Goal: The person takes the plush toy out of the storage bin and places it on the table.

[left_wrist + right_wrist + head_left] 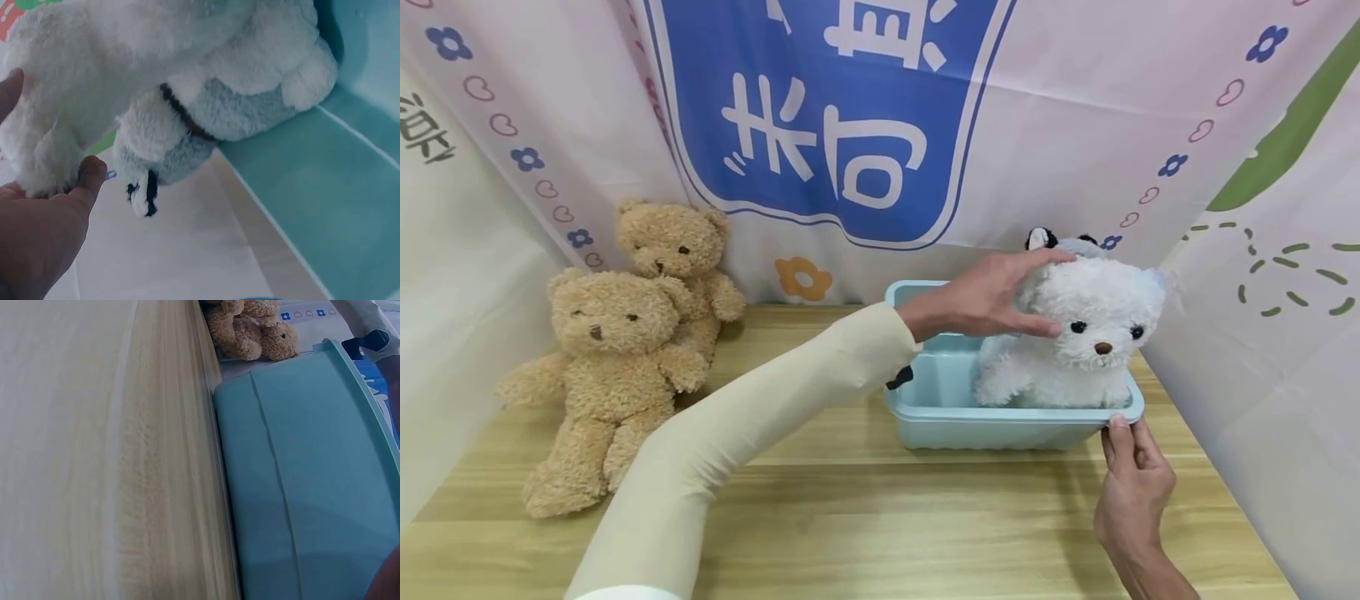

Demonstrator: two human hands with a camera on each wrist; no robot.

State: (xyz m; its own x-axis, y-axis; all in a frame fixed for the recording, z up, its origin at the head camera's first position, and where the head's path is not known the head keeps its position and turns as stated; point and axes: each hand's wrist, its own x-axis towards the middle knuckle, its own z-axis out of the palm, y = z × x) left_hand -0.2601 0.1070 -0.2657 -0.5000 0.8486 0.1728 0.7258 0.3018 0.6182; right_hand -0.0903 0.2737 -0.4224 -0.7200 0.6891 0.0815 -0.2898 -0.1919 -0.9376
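My left hand point(988, 296) holds the head of a white plush dog point(1101, 300), its thumb on the near side and its fingers over the far side. The dog sits at the right end of a light blue plastic bin point(1000, 429). Behind it is a grey and white plush toy point(250, 115) with black-edged ears and a dark band, mostly hidden in the head view. At the bin's front right corner, my right hand point(1135, 492) pinches the rim between thumb and fingers. Only a sliver of that hand shows in the right wrist view.
Two tan teddy bears point(617, 367) sit at the left, one behind the other. The bin stands on a wood-grain table point(880, 525). Printed cloth walls point(1060, 150) close off the back and sides, near the bin's right end.
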